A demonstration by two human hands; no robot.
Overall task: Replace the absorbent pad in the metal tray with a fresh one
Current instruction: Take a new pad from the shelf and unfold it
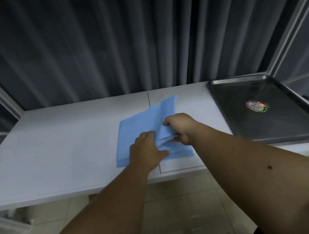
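My two bare forearms run up from the bottom of the frame and meet just below the centre, over the blue pad (138,136). My left hand (147,148) lies on the folded stack with the fingers fairly straight, pressing it down near its lower right part; it grips nothing that I can see. My right hand (180,128) is just beside it, touching it or nearly so, with fingers and thumb curled round a lifted flap of the top layer, pinching it up off the layers below

The pad is soft, thin, matte sheet, folded into a rough rectangle with several layers showing at the lower edge, its long axis running from lower left to upper right of the frame, one fold standing up toward the top. It lies on the white table (57,147), smooth and flat, with a thin dark line crossing it

The point that matters, I judge: the metal tray (226,108) lies to the right of my grip, well apart from the pad, at the right edge of the frame, so my right hand is the nearer one to carry the sheet across. The tray is shallow, dark, glossy, with rounded corners and a raised rim, bare apart from a round sticker (256,106)

Behind all hangs a dark pleated curtain (122,43)
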